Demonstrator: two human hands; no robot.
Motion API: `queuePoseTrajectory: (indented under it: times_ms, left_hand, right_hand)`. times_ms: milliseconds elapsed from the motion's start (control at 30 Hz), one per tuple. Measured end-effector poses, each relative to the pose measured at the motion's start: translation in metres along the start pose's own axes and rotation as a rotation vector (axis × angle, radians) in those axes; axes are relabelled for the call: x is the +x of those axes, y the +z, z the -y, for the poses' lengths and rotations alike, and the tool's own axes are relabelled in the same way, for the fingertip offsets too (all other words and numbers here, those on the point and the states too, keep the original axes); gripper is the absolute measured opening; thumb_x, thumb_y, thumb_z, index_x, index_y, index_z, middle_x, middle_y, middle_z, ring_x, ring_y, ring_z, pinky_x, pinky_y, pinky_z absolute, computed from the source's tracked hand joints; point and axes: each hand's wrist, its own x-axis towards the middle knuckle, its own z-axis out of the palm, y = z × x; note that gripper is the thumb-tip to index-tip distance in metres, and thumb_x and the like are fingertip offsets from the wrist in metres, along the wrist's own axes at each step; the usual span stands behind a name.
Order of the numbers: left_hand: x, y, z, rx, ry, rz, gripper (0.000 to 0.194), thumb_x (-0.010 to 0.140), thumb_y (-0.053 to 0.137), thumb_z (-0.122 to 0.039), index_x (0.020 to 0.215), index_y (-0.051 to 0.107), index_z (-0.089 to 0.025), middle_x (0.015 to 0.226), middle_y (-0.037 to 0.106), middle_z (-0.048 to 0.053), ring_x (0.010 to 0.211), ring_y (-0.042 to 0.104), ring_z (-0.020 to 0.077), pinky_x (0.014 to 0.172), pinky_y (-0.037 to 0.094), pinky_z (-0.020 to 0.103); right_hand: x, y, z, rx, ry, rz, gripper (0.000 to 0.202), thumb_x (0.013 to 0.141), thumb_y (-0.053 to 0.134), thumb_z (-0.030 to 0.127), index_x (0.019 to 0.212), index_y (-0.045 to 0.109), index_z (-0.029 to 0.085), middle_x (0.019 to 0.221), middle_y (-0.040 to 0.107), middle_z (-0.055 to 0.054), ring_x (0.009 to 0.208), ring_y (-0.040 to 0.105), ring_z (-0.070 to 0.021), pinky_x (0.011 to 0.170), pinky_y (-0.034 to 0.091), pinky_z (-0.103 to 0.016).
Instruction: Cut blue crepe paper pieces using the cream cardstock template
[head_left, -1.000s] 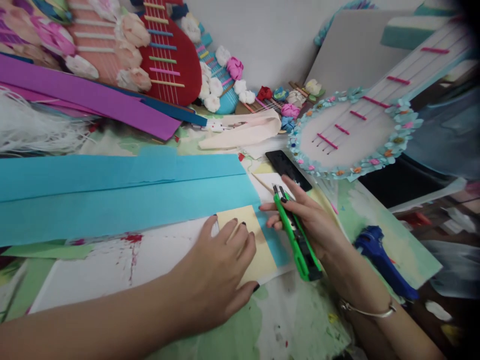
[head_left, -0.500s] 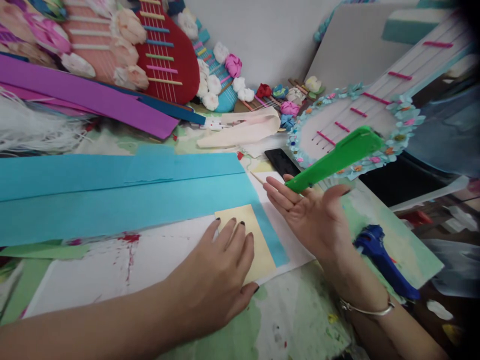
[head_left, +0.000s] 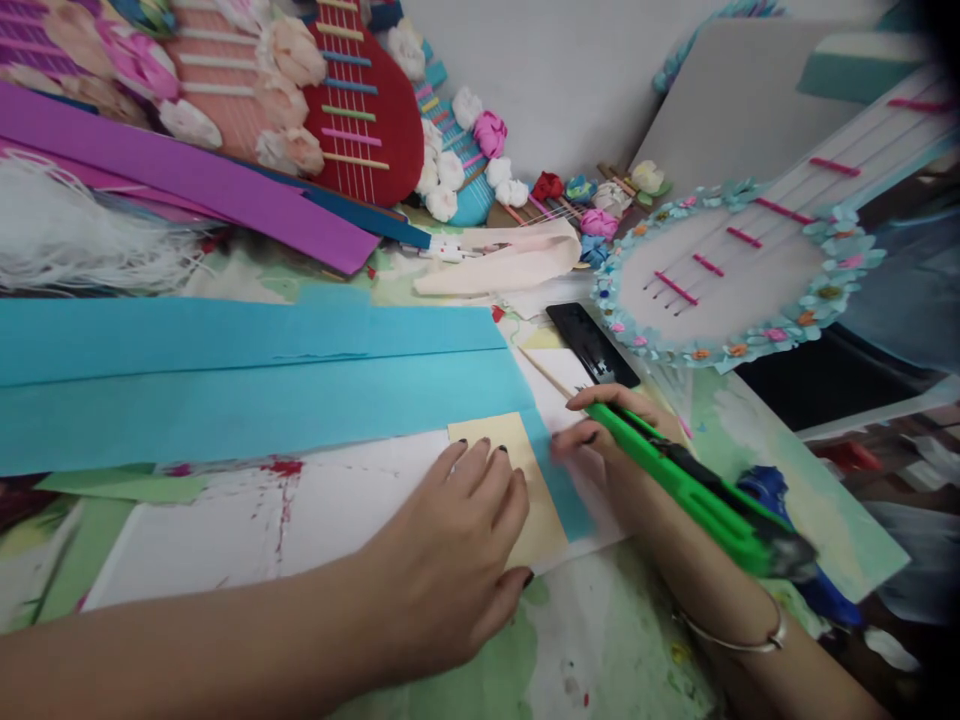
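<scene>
My left hand (head_left: pixel 469 550) lies flat with fingers spread on a pale yellow card (head_left: pixel 536 505). The card rests across the end of a long blue crepe paper strip (head_left: pixel 420 390) and the white paper (head_left: pixel 247 540) beneath. Just right of the card, my right hand (head_left: pixel 622 440) is closed on a green utility knife (head_left: pixel 690 485). The knife slants down to the right over my wrist, its black part toward me; I cannot make out a blade. Past my right fingertips lies a thin wooden stick (head_left: pixel 547 373).
A black phone (head_left: pixel 592 343) lies beyond my right hand. A blue glue gun (head_left: pixel 829 597) sits at the right, partly behind the knife. Flower-trimmed paper instruments (head_left: pixel 735 270) stand behind, with purple strips (head_left: pixel 247 195) and white strings (head_left: pixel 82 225) at the left.
The green knife has swung from pointing up and away to slanting down toward me. My right fingers, outstretched before, have curled around it. My left hand stays on the card. The view shifted slightly.
</scene>
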Motion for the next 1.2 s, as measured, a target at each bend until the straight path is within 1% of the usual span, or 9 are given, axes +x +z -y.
queuePoseTrajectory:
  times_ms: [100,167,267,400,567,700,833,1033,1200]
  left_hand:
    - [0.002,-0.002,0.006,-0.052,-0.003,0.040,0.065,0.094,0.040,-0.053,0.132,0.052,-0.001,0.125,0.060,0.024,0.114,0.054,0.0379,0.098,0.040,0.052]
    - [0.003,-0.002,0.009,-0.065,-0.028,0.053,0.070,0.094,0.038,-0.057,0.135,0.049,-0.002,0.132,0.056,0.024,0.116,0.052,0.0376,0.097,0.040,0.052]
    - [0.002,-0.001,0.011,-0.074,-0.056,0.071,0.068,0.093,0.041,-0.058,0.138,0.047,-0.008,0.145,0.044,0.022,0.123,0.047,0.0383,0.100,0.036,0.053]
    - [0.003,-0.001,0.014,-0.107,-0.064,0.089,0.068,0.088,0.048,-0.059,0.138,0.048,-0.012,0.150,0.038,0.024,0.126,0.043,0.0410,0.102,0.034,0.056]
    - [0.004,-0.001,0.014,-0.114,-0.060,0.079,0.068,0.088,0.048,-0.060,0.136,0.048,-0.012,0.148,0.039,0.026,0.133,0.038,0.0427,0.105,0.030,0.057]
    - [0.006,0.000,0.015,-0.123,-0.060,0.078,0.066,0.088,0.048,-0.060,0.134,0.049,-0.013,0.148,0.039,0.026,0.137,0.034,0.0431,0.107,0.029,0.058]
    - [0.008,0.002,0.018,-0.131,-0.062,0.088,0.063,0.090,0.046,-0.061,0.133,0.050,-0.015,0.150,0.037,0.026,0.135,0.037,0.0436,0.103,0.031,0.059]
    - [0.009,0.003,0.020,-0.143,-0.075,0.095,0.065,0.088,0.048,-0.062,0.134,0.049,-0.016,0.151,0.035,0.026,0.134,0.039,0.0441,0.102,0.031,0.059]
    - [0.011,0.001,0.019,-0.150,-0.085,0.132,0.072,0.087,0.049,-0.063,0.139,0.045,-0.014,0.152,0.034,0.026,0.135,0.038,0.0438,0.104,0.028,0.059]
  right_hand:
    - [-0.004,0.000,0.000,-0.054,-0.054,-0.015,0.035,0.085,0.061,0.053,0.098,0.068,0.021,0.039,0.039,0.009,0.034,0.038,-0.0103,0.050,0.045,-0.029]
    - [-0.005,0.002,0.001,-0.034,-0.060,-0.006,0.043,0.088,0.052,0.057,0.109,0.065,0.022,0.040,0.040,0.008,0.034,0.035,-0.0102,0.042,0.037,-0.026]
    - [-0.003,0.004,0.004,-0.045,-0.029,-0.004,0.036,0.089,0.053,0.049,0.110,0.063,0.022,0.053,0.055,0.003,0.042,0.043,-0.0107,0.041,0.033,-0.024]
    - [0.000,0.004,0.006,-0.249,-0.044,-0.030,0.024,0.083,0.064,0.034,0.102,0.071,0.020,0.080,0.068,-0.003,0.062,0.056,-0.0134,0.056,0.045,-0.025]
    - [0.002,0.004,-0.001,-0.088,0.017,-0.010,0.039,0.083,0.067,0.043,0.115,0.066,0.021,0.080,0.066,-0.003,0.064,0.057,-0.0136,0.060,0.049,-0.027]
    - [0.004,0.005,-0.003,-0.098,-0.059,-0.047,0.035,0.086,0.064,0.044,0.112,0.064,0.021,0.077,0.064,-0.001,0.065,0.058,-0.0135,0.065,0.049,-0.028]
    - [0.003,0.004,-0.001,-0.191,-0.082,-0.046,0.025,0.087,0.063,0.037,0.103,0.069,0.020,0.086,0.069,-0.004,0.072,0.063,-0.0158,0.069,0.051,-0.028]
    - [0.004,0.002,-0.001,-0.318,-0.115,-0.008,0.021,0.079,0.065,0.024,0.099,0.070,0.019,0.102,0.072,-0.006,0.094,0.067,-0.0220,0.087,0.051,-0.034]
    - [0.006,0.002,-0.007,-0.281,-0.134,0.040,0.022,0.079,0.065,0.022,0.101,0.063,0.021,0.097,0.070,-0.003,0.086,0.067,-0.0201,0.078,0.052,-0.032]
